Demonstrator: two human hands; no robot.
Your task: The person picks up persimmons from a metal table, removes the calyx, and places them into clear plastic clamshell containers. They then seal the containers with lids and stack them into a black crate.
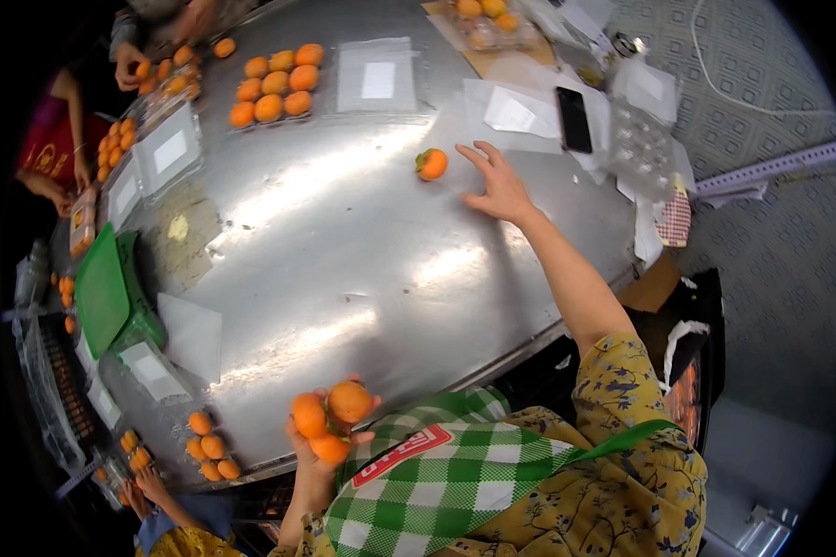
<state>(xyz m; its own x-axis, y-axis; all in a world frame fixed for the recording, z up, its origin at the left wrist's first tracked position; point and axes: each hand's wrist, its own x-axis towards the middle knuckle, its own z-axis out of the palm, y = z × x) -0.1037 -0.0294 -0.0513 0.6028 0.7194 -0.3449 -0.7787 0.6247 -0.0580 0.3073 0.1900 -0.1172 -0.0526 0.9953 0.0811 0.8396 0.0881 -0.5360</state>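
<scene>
My left hand [308,464] is at the near edge of the metal table [344,251], wrapped from below around three orange persimmons [349,402] bunched together in its palm and fingers. Farther away, over the tabletop, my right hand [498,188] reaches out with its fingers spread and nothing in them. Just left of those fingers, a single persimmon [433,165] with a green calyx lies on the metal, apart from the hand.
A clear tray of persimmons [275,84] with its open lid [376,76] stands at the back. A phone [574,121] lies on papers, right. Empty clear trays [643,139] sit beyond. Left are a green bin [102,290] and co-workers' hands [128,67]. Persimmons [211,447] sit near left.
</scene>
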